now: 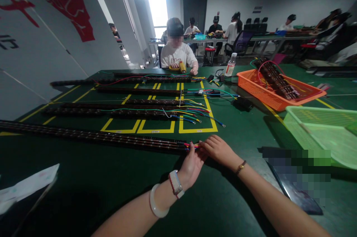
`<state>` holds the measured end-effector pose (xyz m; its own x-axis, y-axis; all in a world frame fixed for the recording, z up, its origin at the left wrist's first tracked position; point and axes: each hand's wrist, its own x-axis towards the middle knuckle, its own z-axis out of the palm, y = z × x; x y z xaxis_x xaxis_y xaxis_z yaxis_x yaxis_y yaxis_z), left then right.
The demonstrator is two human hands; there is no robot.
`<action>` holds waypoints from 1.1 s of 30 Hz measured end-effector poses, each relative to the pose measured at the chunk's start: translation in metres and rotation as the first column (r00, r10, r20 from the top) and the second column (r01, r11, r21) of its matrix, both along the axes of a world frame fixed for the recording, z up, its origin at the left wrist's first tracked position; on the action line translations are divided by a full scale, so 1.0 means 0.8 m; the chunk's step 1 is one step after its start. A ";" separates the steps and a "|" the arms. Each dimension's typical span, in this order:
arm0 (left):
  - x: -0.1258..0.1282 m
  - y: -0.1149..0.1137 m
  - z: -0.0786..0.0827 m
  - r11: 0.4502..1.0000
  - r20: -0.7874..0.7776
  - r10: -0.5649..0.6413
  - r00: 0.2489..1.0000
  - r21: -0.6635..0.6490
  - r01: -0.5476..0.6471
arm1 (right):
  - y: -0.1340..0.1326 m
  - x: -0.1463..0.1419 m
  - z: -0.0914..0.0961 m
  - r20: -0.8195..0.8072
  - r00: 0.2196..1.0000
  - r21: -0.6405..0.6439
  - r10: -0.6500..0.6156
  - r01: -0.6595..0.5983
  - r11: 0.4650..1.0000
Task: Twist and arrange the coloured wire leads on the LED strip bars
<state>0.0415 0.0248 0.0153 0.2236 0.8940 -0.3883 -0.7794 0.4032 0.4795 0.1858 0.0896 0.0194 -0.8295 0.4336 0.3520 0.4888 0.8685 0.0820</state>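
Observation:
A long dark cable bundle (pixel 119 138) lies across the near part of the green table, with coloured wires (pixel 192 145) coming out of its right end. My left hand (pixel 192 164) is closed around these wires from below, its thumb resting over them. Close against it, my right hand (pixel 219 151) has its fingers bent over the wire tips, which they hide. Farther back lie several more dark cable bundles (pixel 117 112), whose red, yellow, green and blue wires end in ring terminals. They rest over yellow tape outlines (pixel 198 130) on the table.
On the right stand an orange basket (pixel 259 94) holding a dark bundle and a green basket (pixel 295 133). A dark flat object (pixel 295 188), partly pixelated, lies in front. A bottle (pixel 231 65) stands near the far edge. A person (pixel 178 53) sits opposite; white paper (pixel 30 185) lies left.

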 end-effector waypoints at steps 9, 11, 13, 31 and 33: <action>-0.001 0.000 0.001 1.000 0.012 -0.016 1.000 0.008 0.016 | 0.004 0.001 -0.003 0.045 0.999 0.036 0.010 -0.012 0.999; -0.001 0.000 -0.001 1.000 0.012 -0.020 1.000 0.022 0.020 | 0.005 0.002 -0.002 0.058 0.998 0.027 0.005 -0.007 1.000; 0.000 -0.001 -0.002 0.999 0.002 -0.026 1.000 0.034 0.026 | 0.006 0.002 -0.001 0.068 0.998 0.012 -0.002 0.001 1.000; -0.003 0.001 -0.010 0.999 -0.042 -0.032 0.999 -0.007 0.032 | 0.022 0.001 0.003 -0.177 0.915 -0.756 -0.364 0.110 0.645; -0.002 0.001 -0.009 1.000 -0.048 -0.011 0.999 -0.022 0.010 | 0.026 0.002 -0.003 -0.209 0.889 -0.865 -0.407 0.025 0.501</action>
<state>0.0400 0.0255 0.0080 0.2131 0.8832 -0.4178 -0.7512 0.4215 0.5079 0.1873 0.1102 0.0173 -0.5660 0.8234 -0.0411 0.4940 0.2988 -0.8165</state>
